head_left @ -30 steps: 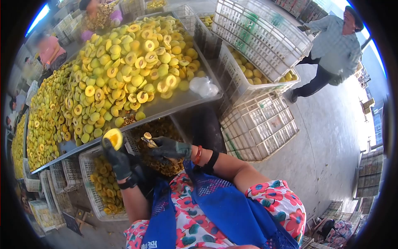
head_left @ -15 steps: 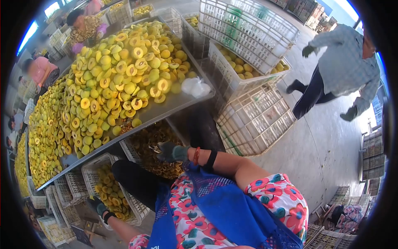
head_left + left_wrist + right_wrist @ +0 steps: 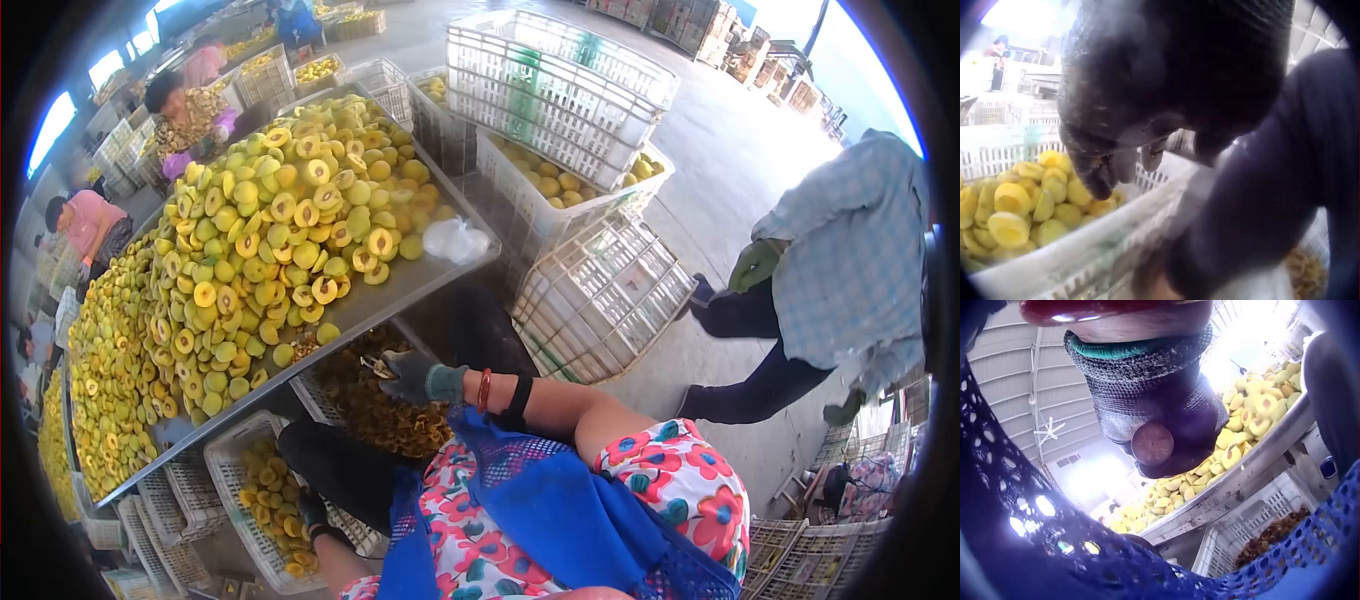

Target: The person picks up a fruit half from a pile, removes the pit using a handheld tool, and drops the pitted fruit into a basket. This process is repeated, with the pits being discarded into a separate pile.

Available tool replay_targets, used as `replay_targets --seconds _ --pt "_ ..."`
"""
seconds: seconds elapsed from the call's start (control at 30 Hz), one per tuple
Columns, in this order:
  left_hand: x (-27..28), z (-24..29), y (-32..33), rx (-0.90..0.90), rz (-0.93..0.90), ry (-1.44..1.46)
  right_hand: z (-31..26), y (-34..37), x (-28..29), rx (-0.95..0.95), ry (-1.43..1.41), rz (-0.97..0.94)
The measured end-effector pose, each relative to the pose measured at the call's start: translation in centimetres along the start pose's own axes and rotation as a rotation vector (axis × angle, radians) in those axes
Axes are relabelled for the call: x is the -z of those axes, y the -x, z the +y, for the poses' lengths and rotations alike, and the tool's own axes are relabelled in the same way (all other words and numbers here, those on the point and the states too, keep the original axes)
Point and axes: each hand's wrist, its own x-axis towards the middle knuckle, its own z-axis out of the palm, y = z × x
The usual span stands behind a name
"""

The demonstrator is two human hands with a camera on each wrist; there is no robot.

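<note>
My gloved left hand is low over a white crate of yellow peach halves. In the left wrist view its fingers hang loosely bent above the crate's rim, next to the halves, with nothing seen in them. My gloved right hand grips a small metal-tipped tool, its tip jutting out past the fingers. The tool's round brown handle end shows below the glove in the right wrist view. Under this hand is a crate of brown scraps.
A metal table in front bears a large heap of halved peaches and a white plastic bag. Stacked white crates stand at the right. A person walks close by on the right. Other people sit beyond the table.
My left hand held a peach half near the table edge; it has come down to the crate without it. My right hand stays over the scraps with the tool. The walking person has come nearer.
</note>
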Motion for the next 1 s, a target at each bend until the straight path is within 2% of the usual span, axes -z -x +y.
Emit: replay_targets --seconds 0.1,0.2,0.3,0.4,0.43,0.57,0.63,0.7,0.77,0.83,0.87,0.93,0.97,1.0 --pt "-2.9 -0.3 0.8 -0.073 0.003 0.023 3.4 -2.1 -1.9 0.202 0.123 0.184" --pt "-4.2 -0.1 3.2 -0.203 0.402 0.087 0.0 -1.5 -0.2 0.011 -0.059 0.010" --pt "-4.0 -0.3 2.8 0.122 0.284 0.110 0.1 -4.0 -1.3 0.028 0.022 -0.005" --pt "-14.4 -10.2 -4.0 -0.021 0.031 0.029 1.8 -7.7 -3.3 0.212 0.153 0.089" --pt "-12.6 -9.0 -2.9 0.057 -0.067 0.192 1.6 -9.0 -3.6 0.226 0.195 0.067" --pt "-9.5 -6.5 -1.0 0.265 -0.137 0.752 -0.7 -14.1 -3.2 0.237 0.326 -0.089" --pt "-11.0 -7.6 -2.9 0.256 -0.213 0.610 -2.4 -16.1 -3.0 0.233 0.406 -0.161" --pt "-10.1 -7.1 -2.4 0.244 -0.236 0.553 -3.9 -15.2 -2.5 0.201 0.526 -0.249" --pt "-8.8 -6.4 -2.1 0.214 -0.215 0.532 0.9 -14.0 -5.6 0.297 0.564 -0.246" --pt "-8.5 -4.4 -2.7 0.145 -0.176 0.520 1.6 -13.2 -5.9 0.262 0.462 -0.204" --pt "-8.8 -3.1 -3.3 0.097 -0.149 0.511 1.8 -12.2 -6.0 0.172 0.315 -0.169" --pt "-8.1 -1.3 -4.1 -0.012 -0.080 0.482 1.8 -10.2 -6.6 0.212 0.056 0.023" --pt "-8.1 0.6 -3.8 -0.048 -0.060 0.484 2.5 -9.1 -4.3 0.331 0.026 0.143" --pt "-7.7 1.6 -3.6 -0.084 -0.037 0.479 2.5 -7.1 -2.6 0.279 -0.215 0.234"
